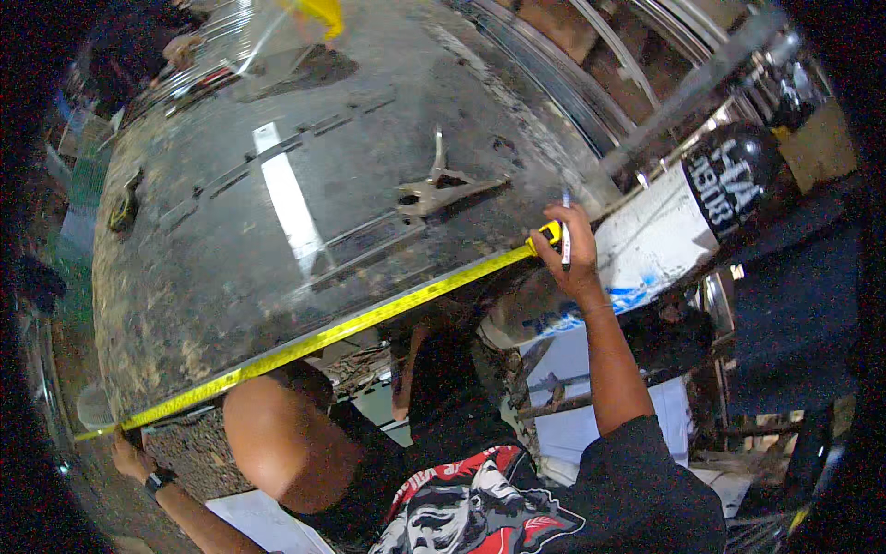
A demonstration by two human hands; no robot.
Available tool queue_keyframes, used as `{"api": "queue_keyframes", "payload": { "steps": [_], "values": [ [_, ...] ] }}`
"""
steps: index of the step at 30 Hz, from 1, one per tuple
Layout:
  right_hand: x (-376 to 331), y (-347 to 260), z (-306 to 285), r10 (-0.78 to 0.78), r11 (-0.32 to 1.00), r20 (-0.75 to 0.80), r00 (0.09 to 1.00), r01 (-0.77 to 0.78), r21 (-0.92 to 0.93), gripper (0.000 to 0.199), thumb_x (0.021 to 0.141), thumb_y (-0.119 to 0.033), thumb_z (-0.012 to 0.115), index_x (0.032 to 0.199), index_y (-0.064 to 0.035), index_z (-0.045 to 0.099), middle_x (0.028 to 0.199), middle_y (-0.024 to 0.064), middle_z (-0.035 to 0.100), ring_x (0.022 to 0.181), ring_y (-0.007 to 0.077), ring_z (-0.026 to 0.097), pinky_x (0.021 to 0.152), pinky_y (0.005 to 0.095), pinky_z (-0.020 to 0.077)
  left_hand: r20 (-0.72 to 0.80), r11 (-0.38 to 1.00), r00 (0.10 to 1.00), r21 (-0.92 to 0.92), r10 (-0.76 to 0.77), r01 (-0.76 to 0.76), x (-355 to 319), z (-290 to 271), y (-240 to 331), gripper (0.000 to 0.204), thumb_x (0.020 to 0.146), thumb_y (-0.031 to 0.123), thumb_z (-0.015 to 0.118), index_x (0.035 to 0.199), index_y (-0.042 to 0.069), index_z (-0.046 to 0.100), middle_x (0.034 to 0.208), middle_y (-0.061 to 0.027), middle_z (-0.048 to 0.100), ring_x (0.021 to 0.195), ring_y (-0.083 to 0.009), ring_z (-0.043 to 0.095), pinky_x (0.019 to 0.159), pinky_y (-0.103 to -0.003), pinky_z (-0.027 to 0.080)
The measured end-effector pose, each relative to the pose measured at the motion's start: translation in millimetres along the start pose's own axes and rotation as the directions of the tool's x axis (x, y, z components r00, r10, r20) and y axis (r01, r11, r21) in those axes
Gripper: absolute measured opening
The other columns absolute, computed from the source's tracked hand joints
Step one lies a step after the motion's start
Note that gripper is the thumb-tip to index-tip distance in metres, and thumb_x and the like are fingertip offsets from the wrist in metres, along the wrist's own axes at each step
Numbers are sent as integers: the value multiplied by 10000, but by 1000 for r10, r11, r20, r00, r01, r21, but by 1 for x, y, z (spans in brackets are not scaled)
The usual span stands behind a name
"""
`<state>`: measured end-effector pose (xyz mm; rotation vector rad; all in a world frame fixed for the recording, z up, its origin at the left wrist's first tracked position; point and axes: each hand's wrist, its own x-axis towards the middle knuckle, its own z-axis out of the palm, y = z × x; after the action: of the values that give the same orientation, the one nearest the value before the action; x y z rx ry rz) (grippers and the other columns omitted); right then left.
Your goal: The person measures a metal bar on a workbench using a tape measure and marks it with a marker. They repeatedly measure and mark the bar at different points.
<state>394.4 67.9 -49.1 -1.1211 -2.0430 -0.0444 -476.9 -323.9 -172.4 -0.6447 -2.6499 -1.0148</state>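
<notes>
A yellow tape measure (pixel 546 238) is gripped in my right hand (pixel 576 263), near the right end of the dark worktop. The same hand holds a white marker with a black tip (pixel 566 247), pointing down. From the case the long yellow blade (pixel 351 323) stretches along the worktop's near edge to the far left. There my left hand (pixel 134 454), with a watch on its wrist, is closed at the blade's end. Its fingertips are small and partly hidden. Beyond the blade lies an angular metal piece with several arms (pixel 448 189). A flat white strip (pixel 288 205) rests left of it.
The worn dark worktop (pixel 212 295) has several slots. A small dark object (pixel 125 201) lies near its left edge. At right is a white cylinder with a black end (pixel 664 222); metal bars (pixel 591 65) stand behind. Another person's hand (pixel 183 51) is beside thin rods, near something yellow (pixel 321 14).
</notes>
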Motion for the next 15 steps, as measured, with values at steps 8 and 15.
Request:
{"api": "queue_keyframes", "payload": {
  "steps": [8,15],
  "values": [
    [-13,36,-17,68,998,44,997,-68,-18,340,866,-100,792,1145,-32,610,1057,181,617,1009,380,616,906,444,501,59,991,989,2,-132,132,41,7,-25,234,923,229,744,1096,82,803,1114,-132,770,962,-237,711,827,-403,582],
    [-15,52,-7,85,996,43,995,-85,3,363,868,-102,794,1176,-64,607,1098,165,613,1058,388,609,969,460,485,239,708,923,-592,-303,385,40,10,-4,322,954,291,688,1108,26,787,1031,-108,767,946,-215,711,812,-373,581]
  ]
}}
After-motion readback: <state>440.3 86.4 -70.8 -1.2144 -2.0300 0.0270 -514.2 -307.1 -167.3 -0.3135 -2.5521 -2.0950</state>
